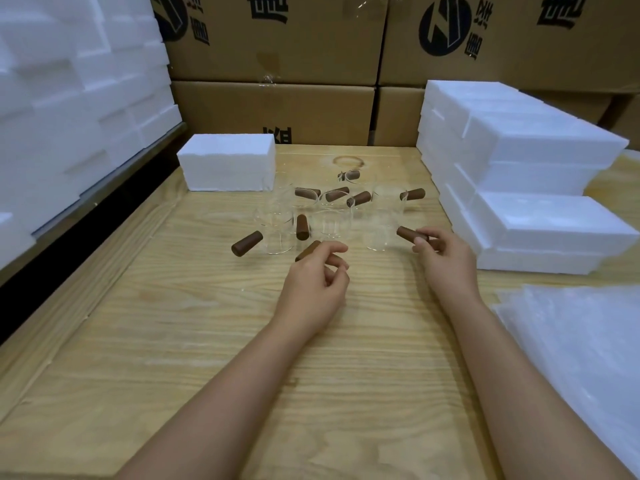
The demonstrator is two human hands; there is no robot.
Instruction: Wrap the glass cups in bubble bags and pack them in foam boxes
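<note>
Starting nearest, inspector: what is the exposure?

Inspector: Bubble bags (571,358) lie flat at the right edge of the worktop (207,341), and every glass in view is bare. Further out, the glass cups (277,233) stand crowded close together. Lifting one by its handle alone could swing it into a neighbour and chip both. A thin pinch could also slip.

Clerk: And the hands?

Inspector: Both forearms reach forward. Left hand (313,282) pinches a wooden handle (308,250) between thumb and forefinger, with the other fingers curled. Right hand (446,254) pinches a second handle (410,234) likewise, and its cup (379,233) stands upright on the worktop. Foam boxes (519,174) sit stacked just beyond, closed as far as I can judge.
</note>
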